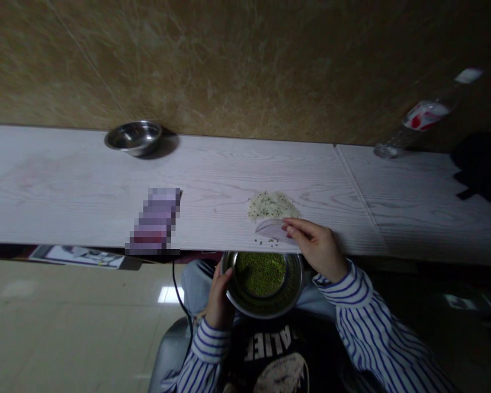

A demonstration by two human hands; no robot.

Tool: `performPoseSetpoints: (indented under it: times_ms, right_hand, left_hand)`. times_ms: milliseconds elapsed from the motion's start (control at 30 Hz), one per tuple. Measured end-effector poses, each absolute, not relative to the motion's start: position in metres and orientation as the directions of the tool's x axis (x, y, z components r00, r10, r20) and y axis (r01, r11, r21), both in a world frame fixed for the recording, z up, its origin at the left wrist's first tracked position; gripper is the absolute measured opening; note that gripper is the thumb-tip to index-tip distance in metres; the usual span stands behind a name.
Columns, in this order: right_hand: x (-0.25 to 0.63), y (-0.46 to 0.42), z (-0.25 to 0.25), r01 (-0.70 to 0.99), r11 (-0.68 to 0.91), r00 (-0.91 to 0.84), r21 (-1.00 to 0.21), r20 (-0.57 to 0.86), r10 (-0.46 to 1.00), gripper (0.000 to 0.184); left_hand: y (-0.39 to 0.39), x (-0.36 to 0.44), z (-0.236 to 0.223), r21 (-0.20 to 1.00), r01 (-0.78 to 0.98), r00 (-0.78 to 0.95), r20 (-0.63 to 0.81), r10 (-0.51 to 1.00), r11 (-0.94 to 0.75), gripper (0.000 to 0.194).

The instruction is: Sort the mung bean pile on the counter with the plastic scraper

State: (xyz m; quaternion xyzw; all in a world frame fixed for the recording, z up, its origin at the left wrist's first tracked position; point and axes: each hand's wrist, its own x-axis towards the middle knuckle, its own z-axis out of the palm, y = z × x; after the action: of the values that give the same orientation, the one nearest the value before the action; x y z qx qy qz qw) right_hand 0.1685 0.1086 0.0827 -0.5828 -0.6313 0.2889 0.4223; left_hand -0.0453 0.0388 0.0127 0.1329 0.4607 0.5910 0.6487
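Observation:
My left hand (221, 297) grips the left rim of a metal bowl (295, 297), thumb over the edge. Green beans (262, 273), mung beans by their look, cover its bottom. The bowl sits over my lap, just under the table's front edge. My right hand (317, 245) pinches a thin, pale, see-through curved sheet (270, 229) between thumb and fingers, low over the tabletop. Just behind the sheet lies a pile of white grains (273, 206), rice-like, with green beans mixed in. A few loose beans (265, 241) are scattered between the sheet and the table edge.
An empty-looking metal bowl (135, 139) stands by the wall at the back left. A blurred-out phone-shaped object (155, 218) lies left of the pile, a cable (175, 284) hanging below it. At the back right are a plastic bottle (423, 115) and a dark object (480, 169).

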Motion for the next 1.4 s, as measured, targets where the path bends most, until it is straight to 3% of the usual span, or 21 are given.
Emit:
performPoseSetpoints:
  times_ms: [233,600,1033,1167,1400]
  right_hand:
    - [0.174,0.090,0.076,0.462,0.069,0.242,-0.884,0.200,0.950,0.030]
    - [0.160,0.091,0.068,0.442,0.065,0.225,-0.895,0.181,0.957,0.033]
    - [0.150,0.089,0.084,0.354,0.120,-0.066,-0.927,0.103,0.993,0.027]
    - [0.164,0.088,0.084,0.266,0.085,0.045,-0.960,0.100,0.994,0.030]
    - [0.182,0.082,0.086,0.220,0.084,0.158,-0.972,0.121,0.980,0.034]
  left_hand:
    - [0.038,-0.039,0.011,0.718,-0.637,-0.095,-0.432,0.897,0.279,0.042]
    - [0.034,-0.044,0.008,0.725,-0.631,-0.093,-0.422,0.902,0.274,0.045]
    - [0.033,-0.058,0.002,0.730,-0.630,-0.117,-0.427,0.896,0.266,0.039]
    - [0.026,-0.060,0.001,0.730,-0.599,-0.076,-0.460,0.885,0.328,0.046]
    - [0.013,-0.059,-0.006,0.753,-0.596,-0.119,-0.427,0.896,0.279,0.048]
